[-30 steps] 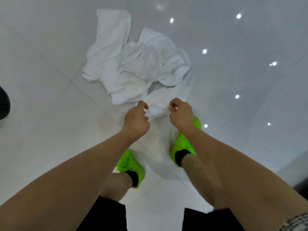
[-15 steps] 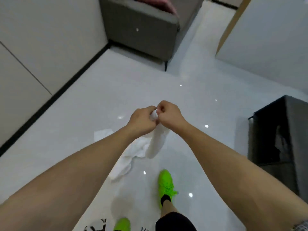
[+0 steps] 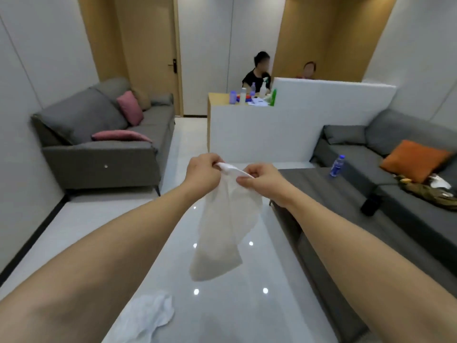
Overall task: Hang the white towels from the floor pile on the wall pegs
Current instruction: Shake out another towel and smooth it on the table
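Glossy white tile floor (image 3: 81, 226), living-room setup, white walls, wood door panels at back. Both hands out front at centre, close together but apart. Left hand (image 3: 203, 175) pinches one top corner of a white towel (image 3: 226, 229), fingers curled on the cloth. Right hand (image 3: 262, 179) pinches the top edge just beside it, thumb and fingers closed on the fabric. Towel hangs down below both hands, limp, folded on itself, clear of the floor. Remaining towel pile (image 3: 146, 318) lies on the floor below the left forearm, only partly in view at the bottom edge. Left of the hands: grey sofa (image 3: 99, 154) against the wall, with pink cushions (image 3: 129, 111). Right of the hands: dark low bench (image 3: 321, 184) with a water bottle (image 3: 336, 165) upright on it; past that a second grey sofa (image 3: 371, 154) with an orange cushion (image 3: 415, 159) and some clutter, too blurred to name. Beyond the hands: white partition (image 3: 272, 134), with bottles (image 3: 252, 94) on a bench behind it and two people (image 3: 257, 75) seated there. No wall pegs visible.
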`<state>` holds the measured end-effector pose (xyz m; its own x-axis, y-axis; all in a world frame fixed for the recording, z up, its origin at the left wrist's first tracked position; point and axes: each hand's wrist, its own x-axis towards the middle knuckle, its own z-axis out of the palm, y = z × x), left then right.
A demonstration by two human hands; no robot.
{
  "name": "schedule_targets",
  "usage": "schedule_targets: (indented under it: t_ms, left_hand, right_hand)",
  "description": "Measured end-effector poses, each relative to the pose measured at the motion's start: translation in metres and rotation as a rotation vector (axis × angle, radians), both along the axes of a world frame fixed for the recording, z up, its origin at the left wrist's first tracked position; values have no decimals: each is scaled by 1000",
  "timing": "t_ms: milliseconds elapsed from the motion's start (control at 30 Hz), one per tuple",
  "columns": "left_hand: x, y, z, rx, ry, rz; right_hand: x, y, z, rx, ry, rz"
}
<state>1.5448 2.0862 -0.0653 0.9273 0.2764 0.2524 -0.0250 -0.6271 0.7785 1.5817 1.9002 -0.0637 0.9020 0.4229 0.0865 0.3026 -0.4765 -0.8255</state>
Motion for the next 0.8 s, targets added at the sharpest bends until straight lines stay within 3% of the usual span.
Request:
schedule_targets:
  t_ms: [233,400,500,567,633,667,700,800]
  left_hand:
    - [-10,-171,58,-263,4,-184]
    - [-30,-315,66,-196,54,-495]
    - [-35,-383,65,-181,41,-519]
    - [-35,-421,67,-172,25,-483]
    - [-32,-455,72,-121,3,-426]
    - [-29,-472,76,-95,-9,-420]
    - [-25,-490,80,-61,-13,-444]
    - [-13,-553,88,68,41,-692]
  right_hand:
    - [-44,-180,31,229,-14,-264]
    - [-86,-321,57,348,-63,-437]
    - [-111,-411,67,216,12,-398]
    - [-125,-465,69,-57,129,-344]
    - [-131,-512,66,-378,106,-384]
    - [-133,-531,65,-434,51,-433]
    - [-133,-548,65,-409,-3,-491]
    - [-128,-586,74,-77,-109,-659]
